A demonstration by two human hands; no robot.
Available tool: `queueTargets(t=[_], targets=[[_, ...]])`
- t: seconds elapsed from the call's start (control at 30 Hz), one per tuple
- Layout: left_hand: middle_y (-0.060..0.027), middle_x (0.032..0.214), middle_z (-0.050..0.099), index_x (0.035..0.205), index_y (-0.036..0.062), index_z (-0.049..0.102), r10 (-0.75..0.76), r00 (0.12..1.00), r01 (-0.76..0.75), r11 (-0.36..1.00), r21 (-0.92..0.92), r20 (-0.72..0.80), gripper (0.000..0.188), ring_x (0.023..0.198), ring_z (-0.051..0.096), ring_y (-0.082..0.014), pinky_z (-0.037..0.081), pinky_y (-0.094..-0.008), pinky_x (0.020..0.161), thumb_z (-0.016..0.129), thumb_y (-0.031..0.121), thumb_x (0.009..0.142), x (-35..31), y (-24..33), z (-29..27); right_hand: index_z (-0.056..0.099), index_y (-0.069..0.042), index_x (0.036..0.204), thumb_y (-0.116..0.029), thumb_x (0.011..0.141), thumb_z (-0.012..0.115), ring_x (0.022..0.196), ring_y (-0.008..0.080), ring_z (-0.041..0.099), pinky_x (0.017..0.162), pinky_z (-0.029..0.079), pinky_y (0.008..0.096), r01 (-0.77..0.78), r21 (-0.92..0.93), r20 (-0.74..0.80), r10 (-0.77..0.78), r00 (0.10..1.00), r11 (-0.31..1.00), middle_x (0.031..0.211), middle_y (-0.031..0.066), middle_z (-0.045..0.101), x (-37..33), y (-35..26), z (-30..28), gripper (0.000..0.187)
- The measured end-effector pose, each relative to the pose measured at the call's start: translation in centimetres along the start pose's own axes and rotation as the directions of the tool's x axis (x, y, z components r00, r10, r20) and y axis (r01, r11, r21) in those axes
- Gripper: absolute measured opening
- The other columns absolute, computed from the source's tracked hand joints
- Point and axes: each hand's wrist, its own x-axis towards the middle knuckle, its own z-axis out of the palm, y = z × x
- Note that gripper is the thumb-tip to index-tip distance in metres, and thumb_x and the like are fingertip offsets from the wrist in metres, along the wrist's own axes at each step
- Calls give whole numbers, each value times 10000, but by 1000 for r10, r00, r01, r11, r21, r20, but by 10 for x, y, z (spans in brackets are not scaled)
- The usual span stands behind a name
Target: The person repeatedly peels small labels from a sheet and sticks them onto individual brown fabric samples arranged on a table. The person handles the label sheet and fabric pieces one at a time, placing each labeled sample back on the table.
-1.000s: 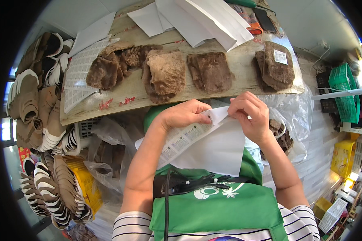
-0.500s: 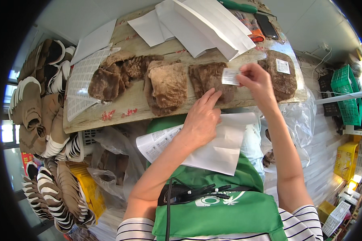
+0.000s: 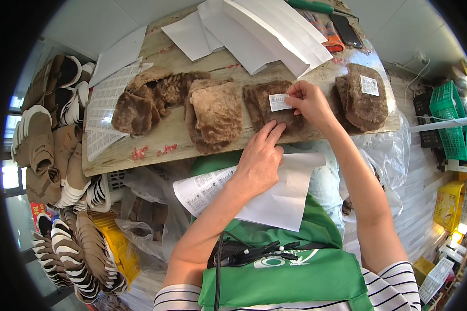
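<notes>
- I read the grip at the right hand (image 3: 314, 106): thumb and fingertips pressed together, pinching the right end of a small white label (image 3: 279, 102).
- From that pinch I see the label lie just to the left, over the top of a folded brown pad (image 3: 257, 115). Its long axis runs nearly left to right, pointing away from the fingertips. Whether it clings to the fur or only hovers against it, I cannot tell.
- The right hand is the nearer one, on the label itself. The left hand (image 3: 258, 163) is toward the body from the grip, fingers extended and pinching nothing I can see, fingertips resting on the pad's near edge.
- Below the grip, I have a label sheet (image 3: 290, 194) on the lap, passing under the left forearm, its printed part to the left.
- Right of the grip, near, sits a labelled pad (image 3: 366, 106).
- Left of the grip, past a gap, I find a paler pad (image 3: 214, 114), then a crumpled fur piece (image 3: 135, 111) farther left.
- Beyond the grip, toward the table's (image 3: 161, 140) far side, are loose papers (image 3: 259, 36), with a glove (image 3: 329, 36) and a phone (image 3: 346, 31) farther right.
</notes>
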Motion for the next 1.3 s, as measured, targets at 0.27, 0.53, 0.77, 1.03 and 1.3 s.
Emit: queueTargets(t=[0.27, 0.53, 0.77, 1.03, 1.3], targets=[[-242, 1450, 457, 775, -108, 679, -8, 1000, 8, 1000, -9, 5, 121, 1398, 371, -398, 392, -476, 1107, 708, 8, 758, 1, 1, 0, 661, 11, 992, -70, 817, 766, 736, 140, 626, 659, 542, 299, 113, -271, -50, -131, 990, 956, 844, 59, 680, 2, -2, 5, 220], [-249, 1437, 462, 784, -106, 678, 3, 1000, -3, 999, 32, 11, 115, 1390, 377, -402, 392, -481, 1105, 703, 4, 758, 2, 2, -1, 664, 14, 992, -164, 766, 819, 757, 193, 642, 725, 545, 333, 152, -417, -73, -199, 977, 896, 830, 104, 679, -1, -10, 12, 326], [-270, 1493, 388, 779, -98, 666, -9, 996, 11, 1000, 15, -84, 97, 1356, 400, -409, 430, -467, 1071, 686, -6, 760, 5, 1, 0, 643, 18, 978, -228, 736, 852, 765, 210, 630, 703, 531, 351, 162, -440, -55, -207, 977, 883, 834, 111, 654, -3, -13, 15, 404], [-300, 1464, 414, 744, -76, 680, -96, 995, 99, 986, 134, -33, 68, 1274, 459, -384, 510, -434, 969, 680, -18, 710, 17, -4, 1, 622, 10, 928, -268, 689, 874, 765, 317, 654, 695, 526, 417, 207, -451, -40, -251, 967, 869, 824, 153, 658, 1, -11, 15, 444], [-317, 1428, 446, 737, -50, 708, -86, 996, 90, 977, 194, -27, 90, 1238, 473, -374, 504, -426, 970, 672, -13, 662, 20, -5, 5, 624, -2, 997, -331, 687, 897, 781, 267, 663, 686, 523, 369, 108, -614, -242, -317, 917, 782, 803, 127, 662, 1, -17, 18, 528]])
